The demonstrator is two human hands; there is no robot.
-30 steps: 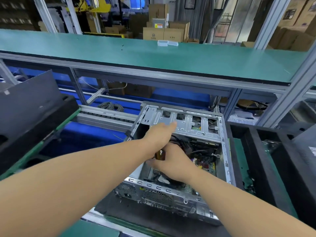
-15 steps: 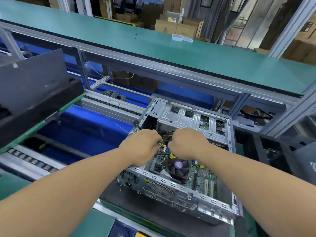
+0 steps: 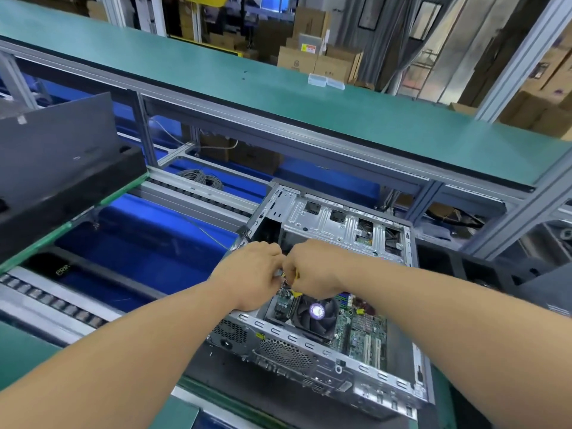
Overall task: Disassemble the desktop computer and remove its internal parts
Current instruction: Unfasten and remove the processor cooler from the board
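cables (image 3: 286, 281) with yellow strands sit pinched between the curled fingers of the left hand (image 3: 252, 274) and the right hand (image 3: 312, 269), knuckles nearly touching, just above the cpu fan (image 3: 315, 312) inside the open desktop case (image 3: 340, 371) that lies on its side on the conveyor line. to free this connector well, i judge one hand should steady the socket on the motherboard (image 3: 366, 339) while the other squeezes any latch and pulls straight up, gripping the plug rather than the wires. whether a latch is pressed cannot be told, since the fingertips are hidden.
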